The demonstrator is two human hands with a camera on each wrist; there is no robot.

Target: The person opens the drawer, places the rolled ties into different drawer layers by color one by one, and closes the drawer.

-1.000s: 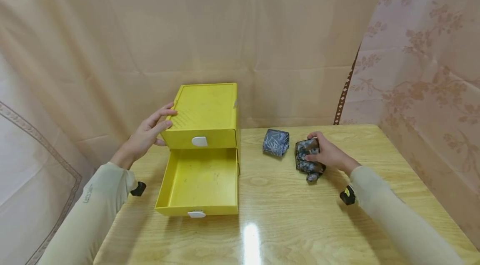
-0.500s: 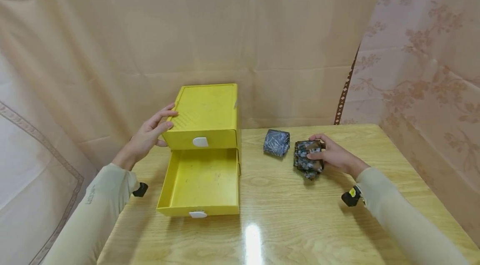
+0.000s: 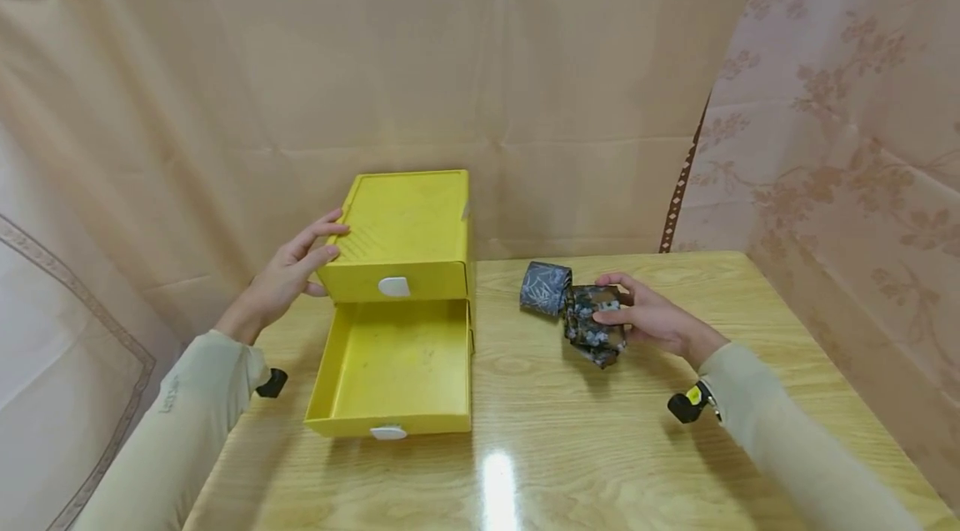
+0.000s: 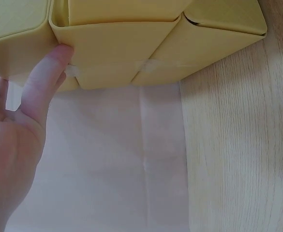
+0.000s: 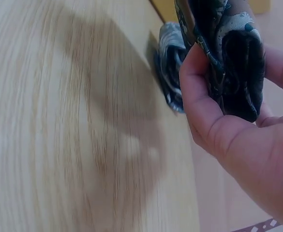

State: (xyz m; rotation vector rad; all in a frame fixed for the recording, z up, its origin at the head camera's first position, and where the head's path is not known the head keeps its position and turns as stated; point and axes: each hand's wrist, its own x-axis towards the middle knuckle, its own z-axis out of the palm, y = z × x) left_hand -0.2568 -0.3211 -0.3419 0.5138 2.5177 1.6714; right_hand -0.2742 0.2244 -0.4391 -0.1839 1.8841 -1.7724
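A yellow two-drawer cabinet (image 3: 408,218) stands left of centre, its upper drawer closed and its lower drawer (image 3: 397,360) pulled far out with nothing in it. My left hand (image 3: 277,281) rests on the cabinet's upper left edge, fingers spread and thumb (image 4: 44,79) touching the plastic. My right hand (image 3: 663,321) pinches a folded dark floral cloth (image 3: 585,323) between thumb and fingers; its layered edge (image 5: 243,67) shows in the right wrist view. Just left of it lies a rolled grey-blue cloth (image 3: 545,288), partly overlapped by the held one in the head view.
The wooden table (image 3: 555,448) carries everything and shows a bright reflection near the front. A beige curtain (image 3: 585,97) hangs behind it, and a flowered curtain (image 3: 847,139) hangs along the right side.
My right hand has moved left with the dark floral cloth, closing the gap to the grey-blue one. The left hand stays on the cabinet, and the drawer has not moved.
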